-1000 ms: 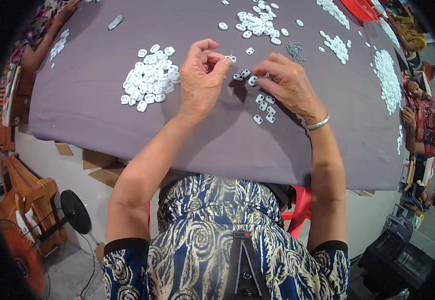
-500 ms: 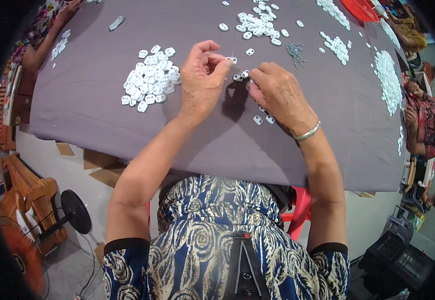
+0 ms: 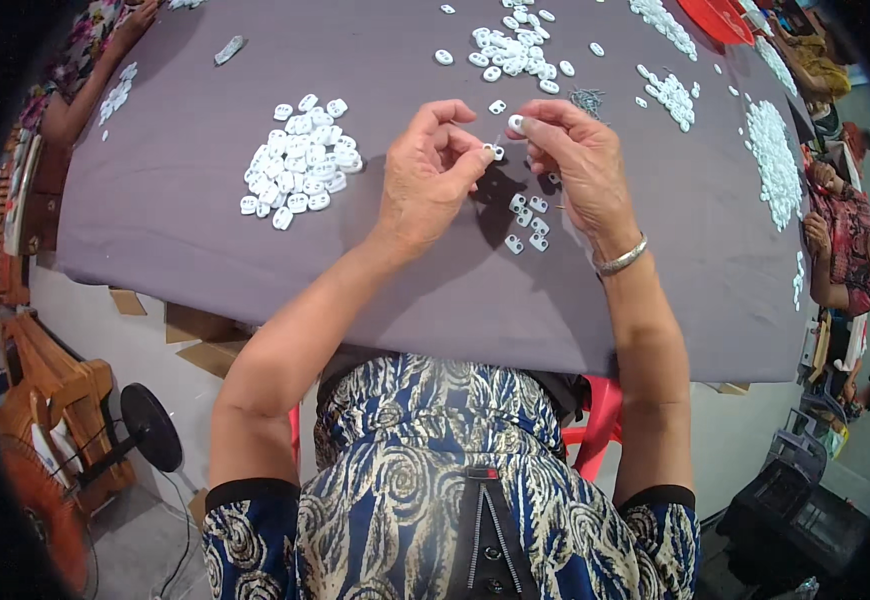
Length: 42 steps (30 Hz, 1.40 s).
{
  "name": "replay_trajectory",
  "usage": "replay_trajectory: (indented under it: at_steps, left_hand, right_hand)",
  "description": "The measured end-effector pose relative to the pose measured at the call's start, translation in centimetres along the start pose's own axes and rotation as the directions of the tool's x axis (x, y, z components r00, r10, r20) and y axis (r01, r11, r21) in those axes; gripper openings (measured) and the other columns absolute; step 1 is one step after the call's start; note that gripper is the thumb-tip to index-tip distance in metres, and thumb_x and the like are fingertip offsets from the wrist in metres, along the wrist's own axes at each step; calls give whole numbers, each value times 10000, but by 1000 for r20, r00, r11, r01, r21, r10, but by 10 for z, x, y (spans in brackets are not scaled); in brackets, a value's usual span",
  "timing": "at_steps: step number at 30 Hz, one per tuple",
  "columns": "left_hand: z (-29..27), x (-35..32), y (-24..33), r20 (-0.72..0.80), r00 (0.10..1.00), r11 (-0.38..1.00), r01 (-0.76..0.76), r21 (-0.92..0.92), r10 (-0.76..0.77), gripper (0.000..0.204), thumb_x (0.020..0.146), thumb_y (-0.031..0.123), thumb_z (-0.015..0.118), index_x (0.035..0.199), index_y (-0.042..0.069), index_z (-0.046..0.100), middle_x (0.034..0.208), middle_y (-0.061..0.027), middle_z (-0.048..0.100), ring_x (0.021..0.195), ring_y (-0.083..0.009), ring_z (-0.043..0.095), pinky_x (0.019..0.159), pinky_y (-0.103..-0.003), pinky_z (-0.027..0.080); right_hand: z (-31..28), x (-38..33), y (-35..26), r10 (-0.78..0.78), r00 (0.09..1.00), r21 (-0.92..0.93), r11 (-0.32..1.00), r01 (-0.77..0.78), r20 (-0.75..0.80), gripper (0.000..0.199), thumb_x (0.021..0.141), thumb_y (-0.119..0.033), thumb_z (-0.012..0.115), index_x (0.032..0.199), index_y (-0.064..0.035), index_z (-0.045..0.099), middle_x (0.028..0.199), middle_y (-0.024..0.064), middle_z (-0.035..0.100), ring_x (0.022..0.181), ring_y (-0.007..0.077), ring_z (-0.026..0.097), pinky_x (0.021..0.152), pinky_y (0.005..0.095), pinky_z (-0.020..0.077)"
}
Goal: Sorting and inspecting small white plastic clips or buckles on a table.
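Note:
Between thumb and fingers, my left hand (image 3: 433, 178) pinches a small white plastic piece with dark holes (image 3: 496, 152); a thin pin seems to stick up from it. Just to its right, my right hand (image 3: 583, 165) grips a rounded white oval piece (image 3: 517, 124) at the fingertips, close to the first piece but apart from it. Below the hands lie several small white two-holed pieces (image 3: 538, 204) on the grey cloth. Beyond them, a lone white piece (image 3: 498, 106) rests on the table. Part of a heap of grey metal pins (image 3: 587, 99) shows behind my right fingers.
A pile of finished-looking white pieces (image 3: 300, 160) lies to the left, and loose white ovals (image 3: 515, 50) are at the far side. More white heaps (image 3: 775, 165) and a red basin (image 3: 717, 20) are on the right. Other people sit at the table's sides. A fan (image 3: 150, 428) stands lower left.
My right hand has lifted from the small pieces and now holds up a white oval piece. My left hand has shifted right and slightly nearer, still pinching its piece.

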<state>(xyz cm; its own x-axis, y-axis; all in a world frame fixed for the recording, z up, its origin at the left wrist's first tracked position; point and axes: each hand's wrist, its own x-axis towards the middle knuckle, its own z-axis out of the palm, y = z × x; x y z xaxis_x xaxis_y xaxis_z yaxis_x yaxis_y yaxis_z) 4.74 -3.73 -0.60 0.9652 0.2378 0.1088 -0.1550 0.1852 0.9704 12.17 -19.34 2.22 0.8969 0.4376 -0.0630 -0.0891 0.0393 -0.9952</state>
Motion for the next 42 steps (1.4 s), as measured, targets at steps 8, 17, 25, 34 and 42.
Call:
replay_trajectory:
  at_steps: [8,17,25,34,42]
  left_hand:
    - [0,-1,-5,36,999,999,-1,46,-1,344,834,1,631,1141,9,474,771,-8,592,648,-36,531,581,-192,443]
    - [-1,0,-3,63,997,995,38,94,-44,386,854,-2,630,1197,9,454,795,-5,568,698,-49,521,602,-194,445]
    - [0,-1,-2,31,999,995,6,102,-9,341,823,3,624,1130,13,477,762,-6,592,664,-41,537,613,-210,461]
    - [0,-1,-4,32,1000,994,-2,107,-1,318,834,11,608,1126,15,482,757,-1,584,669,-43,535,623,-212,461]
    - [0,-1,-3,33,999,996,11,89,-14,350,846,-5,619,1163,7,471,771,-1,571,677,-44,524,612,-197,449]
  right_hand:
    - [7,-3,2,12,999,-15,1000,-13,-52,181,872,-148,647,994,-15,661,833,2,657,681,30,546,590,178,464]
    - [8,-3,3,-2,999,-36,999,0,-35,176,877,-165,645,976,-21,666,808,-9,649,661,27,542,575,177,459]
    - [9,-4,1,-18,1000,-63,998,16,-25,155,875,-155,652,954,-23,669,795,-6,656,643,20,528,561,175,456]
    - [13,-6,0,-51,998,-98,994,48,-27,114,875,-112,647,925,-13,675,720,-33,607,614,14,520,520,170,436]
    - [12,-5,2,-75,997,-118,990,73,-9,87,868,-77,640,911,-8,670,698,-39,589,607,11,510,516,169,423]
